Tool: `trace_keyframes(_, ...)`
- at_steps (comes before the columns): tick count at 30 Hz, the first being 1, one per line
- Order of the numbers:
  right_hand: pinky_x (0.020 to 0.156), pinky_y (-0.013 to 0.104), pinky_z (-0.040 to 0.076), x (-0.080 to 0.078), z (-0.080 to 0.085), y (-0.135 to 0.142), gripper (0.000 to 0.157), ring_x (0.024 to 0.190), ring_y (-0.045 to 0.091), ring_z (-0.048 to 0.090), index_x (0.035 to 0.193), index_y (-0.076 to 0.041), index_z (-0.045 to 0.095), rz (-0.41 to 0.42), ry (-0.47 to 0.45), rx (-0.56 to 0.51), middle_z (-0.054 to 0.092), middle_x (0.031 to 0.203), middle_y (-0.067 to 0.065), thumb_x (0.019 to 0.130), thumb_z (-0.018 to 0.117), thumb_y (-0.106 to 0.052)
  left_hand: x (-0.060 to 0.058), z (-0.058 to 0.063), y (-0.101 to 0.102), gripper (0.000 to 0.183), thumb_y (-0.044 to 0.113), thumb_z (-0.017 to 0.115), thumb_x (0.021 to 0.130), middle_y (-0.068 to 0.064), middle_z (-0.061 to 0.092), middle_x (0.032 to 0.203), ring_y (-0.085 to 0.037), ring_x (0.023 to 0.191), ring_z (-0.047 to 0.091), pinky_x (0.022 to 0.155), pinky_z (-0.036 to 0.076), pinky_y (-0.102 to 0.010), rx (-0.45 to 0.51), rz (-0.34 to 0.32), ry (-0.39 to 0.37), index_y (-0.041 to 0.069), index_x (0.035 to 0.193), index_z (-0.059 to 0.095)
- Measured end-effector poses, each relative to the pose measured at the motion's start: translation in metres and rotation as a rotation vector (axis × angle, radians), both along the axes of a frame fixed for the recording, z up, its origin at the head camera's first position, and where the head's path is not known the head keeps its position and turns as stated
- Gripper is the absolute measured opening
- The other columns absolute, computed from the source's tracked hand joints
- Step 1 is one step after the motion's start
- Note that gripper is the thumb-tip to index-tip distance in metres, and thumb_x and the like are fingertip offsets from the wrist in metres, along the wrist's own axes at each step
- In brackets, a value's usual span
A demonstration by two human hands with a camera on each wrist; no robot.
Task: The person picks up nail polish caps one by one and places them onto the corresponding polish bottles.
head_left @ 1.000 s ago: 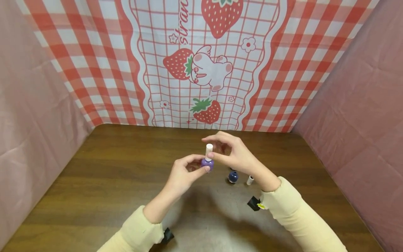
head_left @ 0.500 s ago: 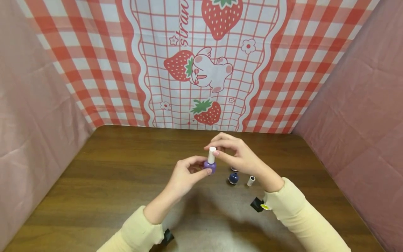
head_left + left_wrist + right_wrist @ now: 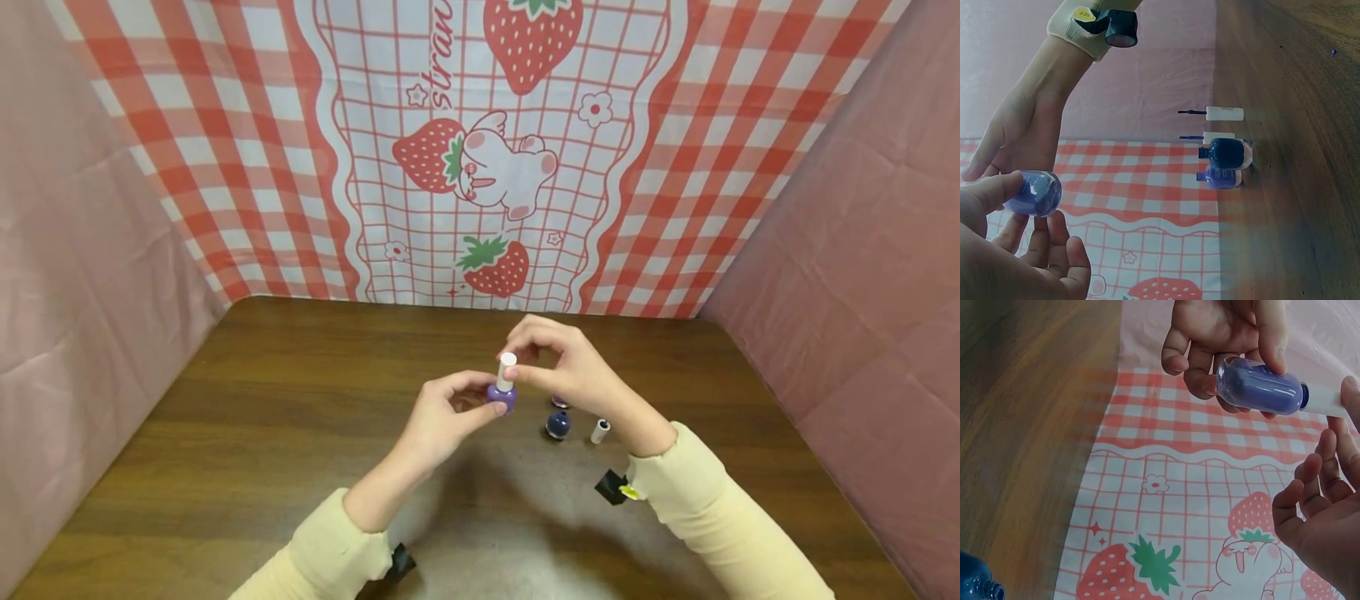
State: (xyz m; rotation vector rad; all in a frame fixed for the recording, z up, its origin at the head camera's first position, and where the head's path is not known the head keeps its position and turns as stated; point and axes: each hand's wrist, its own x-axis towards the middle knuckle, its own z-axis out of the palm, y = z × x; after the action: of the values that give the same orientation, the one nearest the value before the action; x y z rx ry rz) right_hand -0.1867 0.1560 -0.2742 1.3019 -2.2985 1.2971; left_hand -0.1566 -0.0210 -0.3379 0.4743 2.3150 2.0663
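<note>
Above the table, my left hand (image 3: pixel 442 412) holds a purple nail polish bottle (image 3: pixel 501 397) upright by its round glass body, between thumb and fingers. My right hand (image 3: pixel 566 362) pinches the bottle's white cap (image 3: pixel 506 372) between thumb and index finger; the cap sits on the bottle neck. In the right wrist view, a dark ring of neck (image 3: pixel 1304 395) shows between glass and cap. The right hand's other fingers (image 3: pixel 1310 481) curve loosely, away from the bottle.
On the wooden table (image 3: pixel 300 433) stand an uncapped dark blue polish bottle (image 3: pixel 558 425) and an uncapped purple one (image 3: pixel 1224 177). Beside them stand two white brush caps, one nearer (image 3: pixel 1224 114) and one partly hidden (image 3: pixel 1218 135), brushes upward. A checked strawberry cloth (image 3: pixel 495 183) hangs behind.
Both hands and the bottle have shifted slightly right and down. My right hand's fingers, spread wider around the cap a second ago, have drawn in on it.
</note>
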Motion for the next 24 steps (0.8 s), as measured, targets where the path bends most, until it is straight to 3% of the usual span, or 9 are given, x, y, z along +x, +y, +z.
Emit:
trace_keyframes(3,0.057,0.029,0.04,0.0,0.0009,-0.0012,0.016,0.069,0.021,0.049,0.081,-0.007,0.061,-0.033,-0.028,0.013,0.057,0.081,0.002,0.071,0.071,0.001,0.006,0.0108,0.0,0.026,0.008,0.071,0.074,-0.01,0.066,0.092,-0.023,0.08,0.059,0.071,0.049,-0.034,0.003,0.002,-0.014,0.006,0.1,0.065)
trace_keyframes(5,0.057,0.027,0.039,-0.0002,0.0013,-0.002,0.018,0.068,0.026,0.048,0.079,-0.007,0.059,-0.048,-0.037,0.016,0.056,0.08,0.002,0.069,0.073,0.0,0.0063,0.011,0.0,0.026,0.008,0.071,0.074,-0.01,0.066,0.092,-0.022,0.08,0.059,0.071,0.049,-0.033,0.002,0.003,-0.016,0.006,0.1,0.065)
trace_keyframes(12,0.055,0.025,0.038,0.0012,0.0009,-0.0038,0.022,0.067,0.015,0.045,0.075,-0.008,0.055,-0.07,-0.051,0.024,0.054,0.077,0.001,0.067,0.075,-0.001,0.0062,0.0101,0.0008,0.027,0.008,0.071,0.073,-0.01,0.066,0.093,-0.023,0.078,0.059,0.068,0.049,-0.027,-0.003,0.004,-0.02,0.006,0.1,0.065)
trace_keyframes(16,0.055,0.025,0.038,0.0026,0.0014,-0.0046,0.023,0.066,0.019,0.045,0.077,-0.007,0.054,-0.083,-0.087,0.036,0.053,0.078,0.003,0.067,0.074,-0.001,0.006,0.0102,0.0011,0.027,0.008,0.071,0.073,-0.01,0.066,0.093,-0.022,0.079,0.06,0.069,0.05,-0.028,-0.005,0.001,-0.018,0.006,0.1,0.065)
trace_keyframes(20,0.058,0.028,0.042,0.0048,0.0026,-0.0039,0.026,0.069,0.026,0.048,0.095,-0.004,0.058,-0.087,-0.102,0.061,0.056,0.084,0.005,0.072,0.071,-0.003,0.0063,0.0113,0.0008,0.026,0.009,0.071,0.074,-0.01,0.066,0.092,-0.022,0.08,0.06,0.071,0.05,-0.031,-0.004,0.007,-0.014,0.006,0.099,0.065)
trace_keyframes(24,0.065,0.03,0.045,0.0056,0.004,-0.0015,0.033,0.077,0.02,0.051,0.112,0.0,0.057,-0.033,-0.062,0.052,0.059,0.093,0.005,0.079,0.062,0.001,0.0069,0.0126,0.0,0.026,0.009,0.071,0.075,-0.009,0.066,0.092,-0.022,0.081,0.059,0.072,0.049,-0.034,-0.012,0.016,-0.015,0.006,0.1,0.065)
